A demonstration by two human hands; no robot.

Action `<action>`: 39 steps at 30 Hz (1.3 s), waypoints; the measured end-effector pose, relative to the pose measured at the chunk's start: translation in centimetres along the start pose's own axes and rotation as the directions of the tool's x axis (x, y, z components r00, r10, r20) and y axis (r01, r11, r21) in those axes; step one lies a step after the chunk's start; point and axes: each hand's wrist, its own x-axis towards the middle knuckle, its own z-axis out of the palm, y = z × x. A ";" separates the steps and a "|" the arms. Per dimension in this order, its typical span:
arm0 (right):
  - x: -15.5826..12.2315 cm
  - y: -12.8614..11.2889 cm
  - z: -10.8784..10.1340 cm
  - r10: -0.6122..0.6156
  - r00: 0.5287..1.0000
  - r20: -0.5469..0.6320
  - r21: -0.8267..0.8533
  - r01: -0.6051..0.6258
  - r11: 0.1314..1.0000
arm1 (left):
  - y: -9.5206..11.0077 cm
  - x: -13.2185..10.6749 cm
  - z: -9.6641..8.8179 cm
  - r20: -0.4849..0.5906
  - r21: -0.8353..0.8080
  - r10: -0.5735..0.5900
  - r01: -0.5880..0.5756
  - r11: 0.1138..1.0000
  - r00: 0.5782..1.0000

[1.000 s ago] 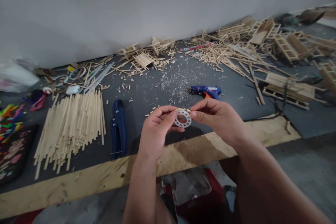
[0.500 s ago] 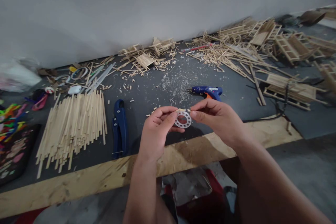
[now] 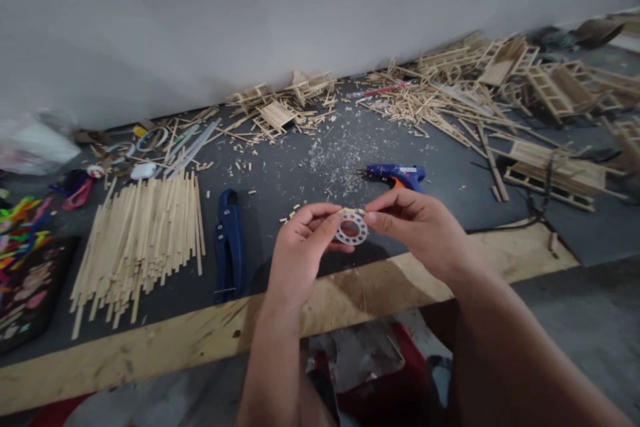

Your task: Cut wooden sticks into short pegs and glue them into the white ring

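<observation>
A pale flat ring with several round holes (image 3: 361, 237) is pinched between the thumb and fingers of my left hand (image 3: 307, 240). Along the ring's upper edge lie short pieces of light wood (image 3: 351, 211). My right hand (image 3: 417, 223) is closed in a pinch at the upper right of the ring, on the end of a small wooden piece mostly hidden by the fingertips. Beyond my hands a blue glue gun (image 3: 397, 175) lies on its side on the dark tabletop. Blue cutters (image 3: 229, 243) rest to the left of my left hand.
Thin wooden sticks (image 3: 145, 240) form a pile at the left. A dark case (image 3: 37, 293) and colourful pieces lie beyond it. Wooden miniature frames (image 3: 560, 90) and loose sticks crowd the right and back. Glue strands and offcuts litter the middle. A plywood strip (image 3: 200, 340) edges the table.
The right hand's small wooden piece has come up against the pieces on the ring's upper edge, closing a small gap. The view has shifted slightly.
</observation>
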 end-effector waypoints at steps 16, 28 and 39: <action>0.0 -0.1 0.0 0.017 1.000 0.008 -0.013 -0.017 1.000 | 0.1 0.0 0.0 0.020 0.013 -0.019 0.019 1.000 1.000; 0.0 -0.2 0.1 0.028 0.999 0.025 0.000 -0.028 1.000 | 0.0 0.0 0.0 0.021 0.020 -0.007 0.006 1.000 1.000; 0.0 -0.4 0.2 0.085 0.996 0.041 0.007 -0.085 0.996 | 0.1 -0.1 0.2 0.000 -0.022 -0.001 0.001 1.000 1.000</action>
